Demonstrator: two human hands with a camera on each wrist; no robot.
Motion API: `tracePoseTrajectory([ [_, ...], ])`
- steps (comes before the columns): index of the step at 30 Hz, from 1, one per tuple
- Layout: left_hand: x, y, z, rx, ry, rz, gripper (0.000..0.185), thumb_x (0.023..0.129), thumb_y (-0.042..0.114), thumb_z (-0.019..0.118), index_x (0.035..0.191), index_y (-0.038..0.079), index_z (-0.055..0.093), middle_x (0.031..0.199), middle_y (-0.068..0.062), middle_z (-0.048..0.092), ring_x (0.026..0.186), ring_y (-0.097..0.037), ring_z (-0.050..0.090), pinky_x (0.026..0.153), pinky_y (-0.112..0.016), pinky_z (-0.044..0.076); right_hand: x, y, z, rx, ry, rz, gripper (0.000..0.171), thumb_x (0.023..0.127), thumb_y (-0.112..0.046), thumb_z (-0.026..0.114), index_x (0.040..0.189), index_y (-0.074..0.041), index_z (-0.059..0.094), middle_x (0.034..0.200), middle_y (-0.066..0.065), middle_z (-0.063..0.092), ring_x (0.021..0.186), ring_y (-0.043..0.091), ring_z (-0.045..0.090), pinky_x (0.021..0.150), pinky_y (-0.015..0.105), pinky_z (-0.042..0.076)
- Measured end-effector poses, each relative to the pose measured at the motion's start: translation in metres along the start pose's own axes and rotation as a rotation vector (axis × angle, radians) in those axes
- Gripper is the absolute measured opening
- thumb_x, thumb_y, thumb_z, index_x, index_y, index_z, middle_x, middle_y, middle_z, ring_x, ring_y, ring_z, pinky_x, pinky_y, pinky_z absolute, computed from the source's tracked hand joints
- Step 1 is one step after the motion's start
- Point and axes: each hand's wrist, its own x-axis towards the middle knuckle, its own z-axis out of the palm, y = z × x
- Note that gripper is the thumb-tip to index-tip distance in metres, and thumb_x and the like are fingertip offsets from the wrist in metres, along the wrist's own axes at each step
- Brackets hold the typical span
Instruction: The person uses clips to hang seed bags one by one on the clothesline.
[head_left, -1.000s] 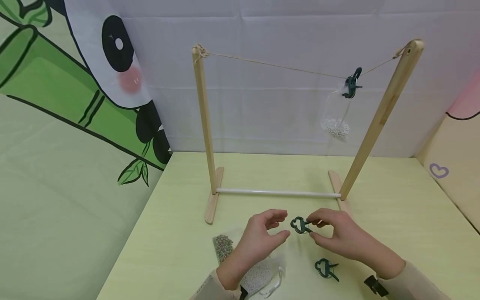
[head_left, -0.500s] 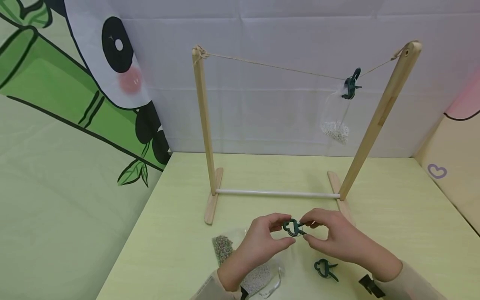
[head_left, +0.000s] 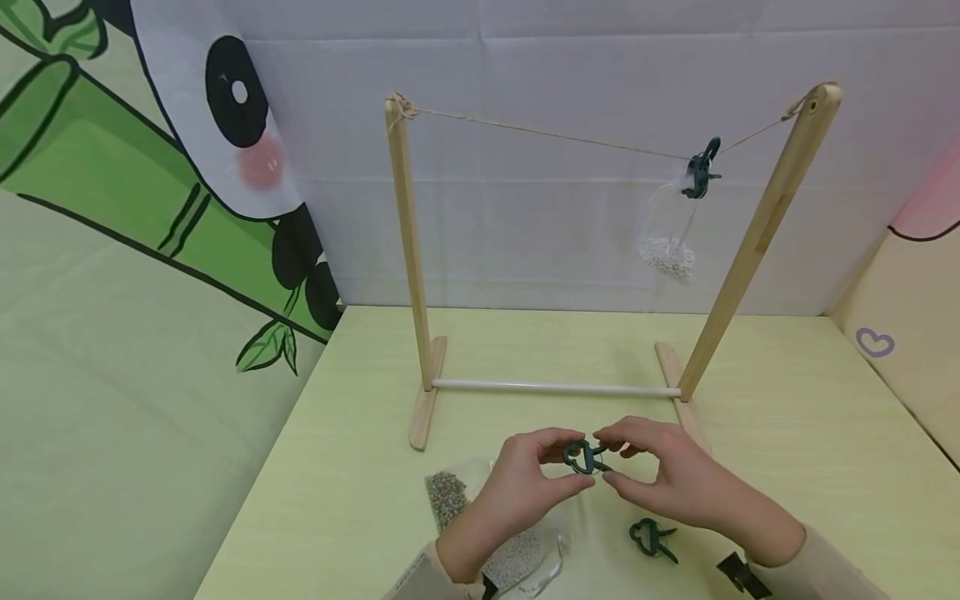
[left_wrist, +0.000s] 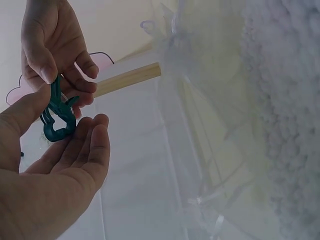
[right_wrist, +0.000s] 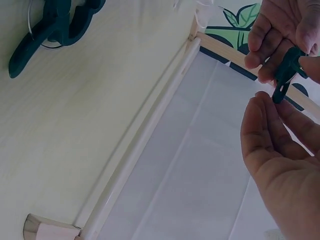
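Both hands hold one dark green plastic spring clip (head_left: 588, 457) above the table, near its front. My left hand (head_left: 517, 473) pinches the rounded jaw end between thumb and fingers. On the handle end, my right hand (head_left: 663, 463) has its thumb on one lever and fingertips on the other. The right wrist view shows this clip (right_wrist: 286, 75) edge-on between the hands. A second green clip (head_left: 651, 540) lies on the table below the right hand. Under the left forearm are a clear bag of mottled grains (head_left: 447, 495) and a bag of white grains (head_left: 516, 560), both partly covered.
Behind the hands stands a wooden frame (head_left: 780, 200) with a white crossbar (head_left: 555, 385) low down. Along its top runs a string (head_left: 525, 127). From the string's right part, another green clip (head_left: 701, 171) hangs with a clear bag of white grains (head_left: 666, 255).
The left hand, earlier apart from the clip, now grips its jaw end. The right hand has brought the clip slightly left to meet it. Over the last half second the hands barely moved.
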Motion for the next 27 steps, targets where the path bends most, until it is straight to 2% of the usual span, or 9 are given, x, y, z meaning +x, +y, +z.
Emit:
tracePoseTrajectory([
  [9, -0.001, 0.001, -0.003, -0.020, 0.004, -0.008, 0.039, 0.088, 0.014, 0.083, 0.125, 0.011, 0.071, 0.110, 0.008, 0.072, 0.098, -0.009, 0.069, 0.090, -0.030, 0.053, -0.004, 0.001, -0.002, 0.022, 0.006, 0.049, 0.038, 0.087, -0.010, 0.083, 0.121, -0.016, 0.069, 0.109, -0.011, 0.066, 0.097, 0.010, 0.064, 0.075, 0.033, 0.058],
  [13, -0.001, 0.002, -0.005, -0.009, -0.002, -0.007, 0.040, 0.089, 0.016, 0.083, 0.126, 0.010, 0.071, 0.112, 0.008, 0.071, 0.101, -0.010, 0.068, 0.091, -0.029, 0.052, -0.004, 0.002, -0.003, 0.006, 0.022, 0.028, 0.037, 0.086, -0.008, 0.083, 0.119, -0.016, 0.070, 0.108, -0.011, 0.067, 0.095, 0.010, 0.064, 0.074, 0.032, 0.058],
  [18, -0.001, 0.002, -0.008, 0.050, 0.014, 0.030, 0.038, 0.089, 0.018, 0.082, 0.126, 0.010, 0.072, 0.116, 0.004, 0.072, 0.101, -0.007, 0.067, 0.091, -0.030, 0.053, -0.004, 0.005, -0.003, -0.018, 0.047, -0.013, 0.041, 0.083, -0.004, 0.084, 0.120, -0.013, 0.070, 0.107, -0.010, 0.067, 0.093, 0.010, 0.064, 0.073, 0.032, 0.057],
  [24, 0.000, 0.002, -0.011, 0.095, 0.045, 0.060, 0.029, 0.089, 0.015, 0.081, 0.118, 0.012, 0.077, 0.106, 0.006, 0.074, 0.096, -0.006, 0.068, 0.088, -0.039, 0.056, -0.007, 0.009, -0.004, -0.013, 0.069, -0.045, 0.044, 0.080, 0.001, 0.085, 0.120, -0.009, 0.070, 0.106, -0.004, 0.068, 0.092, 0.012, 0.065, 0.072, 0.031, 0.057],
  [27, 0.000, 0.001, -0.012, 0.081, 0.055, 0.063, 0.024, 0.090, 0.013, 0.080, 0.113, 0.011, 0.078, 0.101, 0.009, 0.075, 0.094, -0.007, 0.069, 0.086, -0.036, 0.056, -0.008, 0.009, -0.003, -0.009, 0.077, -0.055, 0.045, 0.078, 0.002, 0.085, 0.119, -0.008, 0.070, 0.106, -0.004, 0.068, 0.091, 0.013, 0.065, 0.071, 0.031, 0.057],
])
